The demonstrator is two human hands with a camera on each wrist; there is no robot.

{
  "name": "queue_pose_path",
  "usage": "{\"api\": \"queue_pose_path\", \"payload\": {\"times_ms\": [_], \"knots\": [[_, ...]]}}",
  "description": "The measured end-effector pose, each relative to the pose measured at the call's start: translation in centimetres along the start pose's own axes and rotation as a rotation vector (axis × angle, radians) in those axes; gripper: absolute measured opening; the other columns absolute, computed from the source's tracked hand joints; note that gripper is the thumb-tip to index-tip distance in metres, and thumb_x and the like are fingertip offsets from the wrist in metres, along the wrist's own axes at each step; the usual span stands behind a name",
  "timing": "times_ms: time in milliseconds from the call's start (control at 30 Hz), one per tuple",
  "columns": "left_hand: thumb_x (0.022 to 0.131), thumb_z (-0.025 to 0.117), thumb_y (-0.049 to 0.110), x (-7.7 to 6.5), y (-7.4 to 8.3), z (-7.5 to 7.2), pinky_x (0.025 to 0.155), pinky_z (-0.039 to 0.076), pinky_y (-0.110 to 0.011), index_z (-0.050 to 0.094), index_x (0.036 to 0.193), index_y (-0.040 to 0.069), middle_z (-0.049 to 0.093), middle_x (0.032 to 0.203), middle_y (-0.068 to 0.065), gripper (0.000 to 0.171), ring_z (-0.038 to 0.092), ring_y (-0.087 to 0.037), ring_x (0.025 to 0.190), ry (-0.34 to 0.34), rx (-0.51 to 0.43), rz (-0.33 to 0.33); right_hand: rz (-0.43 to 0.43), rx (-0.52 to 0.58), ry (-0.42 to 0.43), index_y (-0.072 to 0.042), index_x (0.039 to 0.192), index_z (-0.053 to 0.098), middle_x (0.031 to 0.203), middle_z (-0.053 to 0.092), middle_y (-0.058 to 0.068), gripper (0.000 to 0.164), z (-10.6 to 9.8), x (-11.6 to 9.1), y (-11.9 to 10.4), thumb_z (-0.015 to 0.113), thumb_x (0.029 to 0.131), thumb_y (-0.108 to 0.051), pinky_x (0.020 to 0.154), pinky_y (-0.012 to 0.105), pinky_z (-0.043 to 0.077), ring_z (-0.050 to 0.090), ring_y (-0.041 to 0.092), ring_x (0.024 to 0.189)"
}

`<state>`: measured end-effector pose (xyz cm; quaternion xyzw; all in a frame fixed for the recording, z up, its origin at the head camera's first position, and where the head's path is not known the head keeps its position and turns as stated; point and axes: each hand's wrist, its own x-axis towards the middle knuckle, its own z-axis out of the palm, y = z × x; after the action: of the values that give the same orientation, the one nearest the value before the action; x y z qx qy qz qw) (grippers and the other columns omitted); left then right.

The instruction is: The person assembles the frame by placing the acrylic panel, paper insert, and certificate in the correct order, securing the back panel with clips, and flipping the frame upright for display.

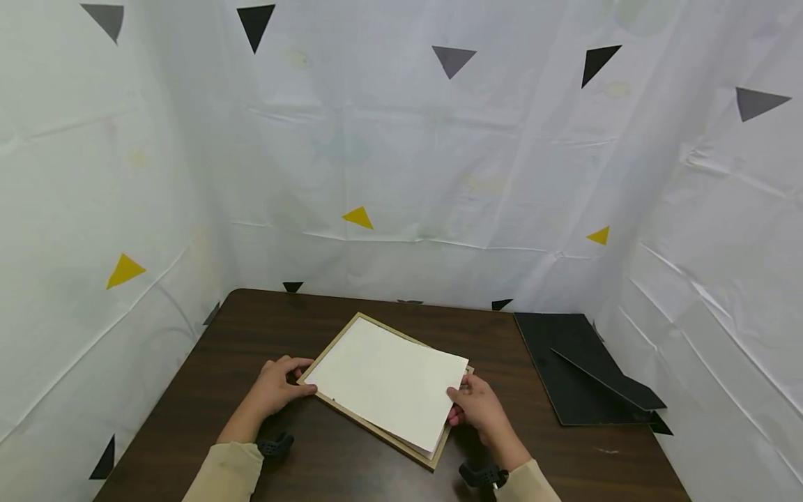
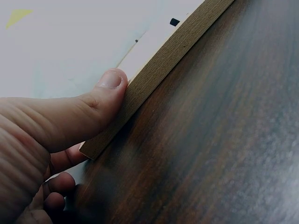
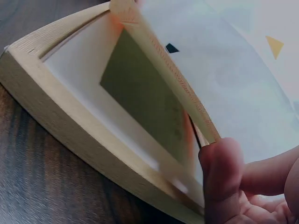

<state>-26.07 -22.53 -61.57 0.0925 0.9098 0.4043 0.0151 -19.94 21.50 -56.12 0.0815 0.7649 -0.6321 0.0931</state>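
A light wooden picture frame [image 1: 375, 427] lies at an angle on the table. Over its opening is a white sheet [image 1: 389, 380], its right end raised above the frame's border. At the frame's left corner, my left hand [image 1: 274, 388] holds the edge, with the thumb [image 2: 100, 100] on the frame's side. My right hand [image 1: 482, 410] pinches the raised end of the sheet between thumb and fingers. Beneath it, in the right wrist view, a pale surface with a dark green patch [image 3: 140, 88] shows inside the frame.
A black backing panel [image 1: 544, 362] with a flap-like stand [image 1: 617, 383] sticking up lies at the right of the brown table [image 1: 263, 328]. White curtains [image 1: 401, 153] with coloured triangles enclose the back and sides.
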Motion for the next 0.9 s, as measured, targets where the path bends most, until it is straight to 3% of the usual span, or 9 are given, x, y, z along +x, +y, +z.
{"api": "queue_pose_path", "payload": {"times_ms": [233, 333, 533, 767, 900], "knots": [[0.089, 0.092, 0.041, 0.1, 0.1, 0.4, 0.084, 0.038, -0.037, 0.074, 0.139, 0.02, 0.063, 0.105, 0.002, 0.058, 0.042, -0.025, 0.104, -0.012, 0.003, -0.009, -0.044, 0.007, 0.062, 0.01, 0.145, 0.036, 0.095, 0.064, 0.018, 0.056, -0.4, -0.6, -0.1, 0.071, 0.103, 0.0, 0.064, 0.041, 0.066, 0.071, 0.023, 0.064], [0.089, 0.092, 0.04, 0.0, 0.0, 0.3, 0.083, 0.038, -0.037, 0.072, 0.142, 0.02, 0.062, 0.105, 0.002, 0.06, 0.042, -0.025, 0.105, -0.013, 0.003, -0.021, -0.03, -0.051, 0.069, 0.009, 0.14, 0.041, 0.096, 0.064, 0.019, 0.054, -0.9, -0.6, -0.1, 0.075, 0.099, 0.001, 0.063, 0.04, 0.065, 0.07, 0.022, 0.065], [0.09, 0.092, 0.039, -0.1, 0.0, 0.0, 0.081, 0.038, -0.037, 0.068, 0.148, 0.018, 0.061, 0.104, 0.001, 0.067, 0.041, -0.024, 0.103, -0.02, 0.007, -0.01, 0.009, -0.233, -0.003, 0.002, 0.126, 0.047, 0.088, 0.06, 0.016, 0.048, -1.1, -0.5, 0.6, 0.082, 0.093, 0.001, 0.058, 0.04, 0.063, 0.065, 0.025, 0.064], [0.085, 0.096, 0.04, -0.3, 0.4, -0.1, 0.078, 0.037, -0.035, 0.074, 0.136, 0.019, 0.061, 0.101, 0.001, 0.059, 0.041, -0.024, 0.099, -0.02, 0.002, -0.021, -0.075, -0.391, 0.067, 0.0, 0.129, 0.054, 0.092, 0.06, 0.015, 0.041, -0.6, 0.6, 0.1, 0.079, 0.097, -0.002, 0.058, 0.038, 0.062, 0.068, 0.024, 0.061], [0.082, 0.096, 0.046, -0.4, 0.7, 0.0, 0.077, 0.035, -0.036, 0.068, 0.141, 0.019, 0.059, 0.098, 0.001, 0.07, 0.042, -0.023, 0.097, -0.04, 0.013, -0.051, -0.122, -0.432, 0.086, 0.001, 0.138, 0.057, 0.108, 0.062, 0.019, 0.047, -0.8, 1.4, -0.2, 0.08, 0.098, -0.004, 0.066, 0.04, 0.063, 0.071, 0.023, 0.069]]}}
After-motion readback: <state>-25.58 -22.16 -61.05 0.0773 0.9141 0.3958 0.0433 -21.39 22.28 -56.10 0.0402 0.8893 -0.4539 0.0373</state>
